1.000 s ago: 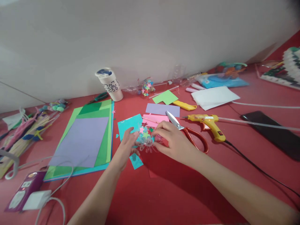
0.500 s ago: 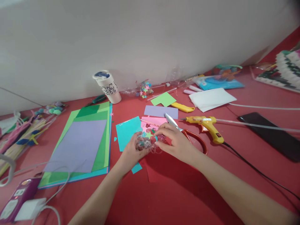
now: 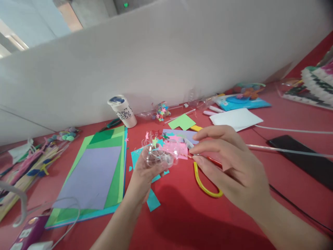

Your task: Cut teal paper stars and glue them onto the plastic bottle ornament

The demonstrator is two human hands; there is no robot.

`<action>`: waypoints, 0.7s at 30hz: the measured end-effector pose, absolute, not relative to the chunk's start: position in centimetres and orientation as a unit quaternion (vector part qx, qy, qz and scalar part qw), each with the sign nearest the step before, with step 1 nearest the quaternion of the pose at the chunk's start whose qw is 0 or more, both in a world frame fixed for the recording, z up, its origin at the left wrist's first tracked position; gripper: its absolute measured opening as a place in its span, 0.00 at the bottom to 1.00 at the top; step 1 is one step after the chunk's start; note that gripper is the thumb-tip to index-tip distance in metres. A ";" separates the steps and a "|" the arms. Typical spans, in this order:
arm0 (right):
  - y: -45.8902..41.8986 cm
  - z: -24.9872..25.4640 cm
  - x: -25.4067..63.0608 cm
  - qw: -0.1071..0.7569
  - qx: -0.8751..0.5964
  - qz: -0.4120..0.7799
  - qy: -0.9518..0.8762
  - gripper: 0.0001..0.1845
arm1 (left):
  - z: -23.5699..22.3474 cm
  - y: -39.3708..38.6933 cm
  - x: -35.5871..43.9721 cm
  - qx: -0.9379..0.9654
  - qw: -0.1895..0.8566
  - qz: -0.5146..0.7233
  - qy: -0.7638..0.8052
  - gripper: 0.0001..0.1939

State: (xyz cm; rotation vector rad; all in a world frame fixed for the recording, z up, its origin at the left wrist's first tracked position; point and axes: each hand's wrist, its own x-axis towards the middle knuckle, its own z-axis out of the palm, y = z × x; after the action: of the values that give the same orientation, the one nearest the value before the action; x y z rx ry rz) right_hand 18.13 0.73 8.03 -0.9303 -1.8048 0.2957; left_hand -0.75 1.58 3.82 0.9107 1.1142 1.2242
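A clear, crinkled plastic piece [image 3: 168, 156], decorated with small paper stars [image 3: 155, 141] in pink, green, blue and red, is gripped in my left hand [image 3: 145, 170]. Fingers and thumb close around its left and lower side. My right hand [image 3: 231, 163] is raised to its right, thumb and fingertips pinched together at the middle of the scissors. Of these scissors, a yellow handle loop [image 3: 208, 189], a bit of red handle and part of a blade show; the hand covers the rest. Beneath the plastic lie pink paper [image 3: 182, 151] and turquoise paper [image 3: 134, 156].
A stack of coloured sheets [image 3: 91, 173] lies left. Behind stand a white tumbler [image 3: 125, 113] and a star-covered ball [image 3: 161, 111]. Green paper [image 3: 182, 121], a white folded sheet [image 3: 236, 118] and a black phone-like slab [image 3: 299, 156] lie beyond and right. A purple power strip [image 3: 31, 231] sits front left.
My right hand has left the plastic piece and moved right to the scissors, whose handles have shifted. My left hand keeps the plastic. The glue gun is now hidden behind my right hand; the view tilted up.
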 end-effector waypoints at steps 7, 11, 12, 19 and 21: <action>2.0 10.6 16.8 0.468 -0.348 -0.041 -0.811 0.12 | 6.7 3.9 0.8 0.408 0.614 0.557 0.383 0.14; 2.9 10.1 16.4 0.465 -0.379 -0.092 -0.795 0.08 | 7.2 4.3 1.1 0.400 0.616 0.552 0.394 0.14; 3.0 10.0 16.4 0.467 -0.385 -0.092 -0.791 0.07 | 7.2 4.3 1.1 0.397 0.623 0.545 0.396 0.15; 3.4 9.7 16.4 0.494 -0.417 -0.063 -0.761 0.06 | 6.7 4.4 1.4 0.388 0.656 0.504 0.407 0.18; 3.5 9.7 16.5 0.501 -0.423 -0.050 -0.753 0.05 | 6.5 4.5 1.5 0.388 0.644 0.502 0.426 0.19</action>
State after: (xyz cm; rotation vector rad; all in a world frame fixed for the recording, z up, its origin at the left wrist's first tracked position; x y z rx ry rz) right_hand 16.53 3.55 9.73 -1.0222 -1.8213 -0.1213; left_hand 1.46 4.52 6.52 0.8845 0.9712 1.1437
